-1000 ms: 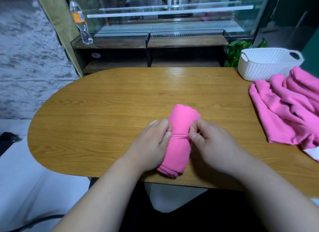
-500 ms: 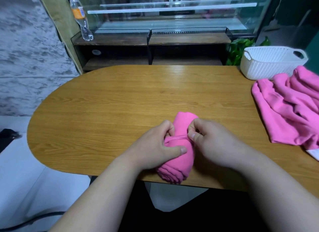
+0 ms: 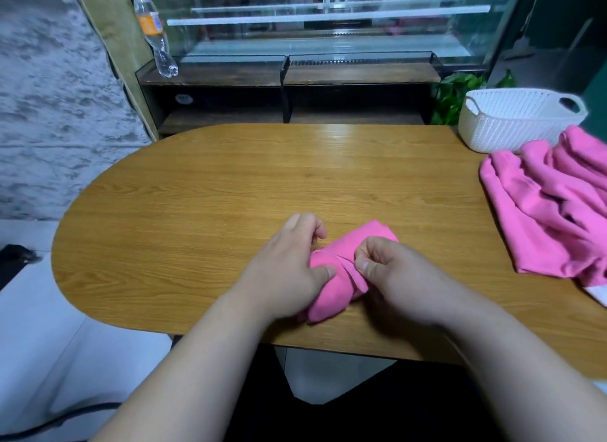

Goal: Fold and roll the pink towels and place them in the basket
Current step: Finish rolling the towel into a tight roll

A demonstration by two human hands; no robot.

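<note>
Two-handed work on one rolled pink towel (image 3: 331,292), lying near the front edge of the desk (image 3: 230,191): pinching its loose hem in the clamped grip of the right hand (image 3: 391,270), cupping and thumb-pressing the roll with the left hand (image 3: 289,260). Probably risking a roll springing open if that hem slips before being tucked. Counting outward: one heap of unfolded pink towels (image 3: 551,218), number untellable; one white basket (image 3: 512,126) just behind it; one plastic bottle (image 3: 154,30).

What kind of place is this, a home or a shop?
Probably a shop or café, not certain: a glass display case stands behind the wooden table, with a plastic bottle on its dark shelf. The left hand and right hand hold the rolled towel.
</note>
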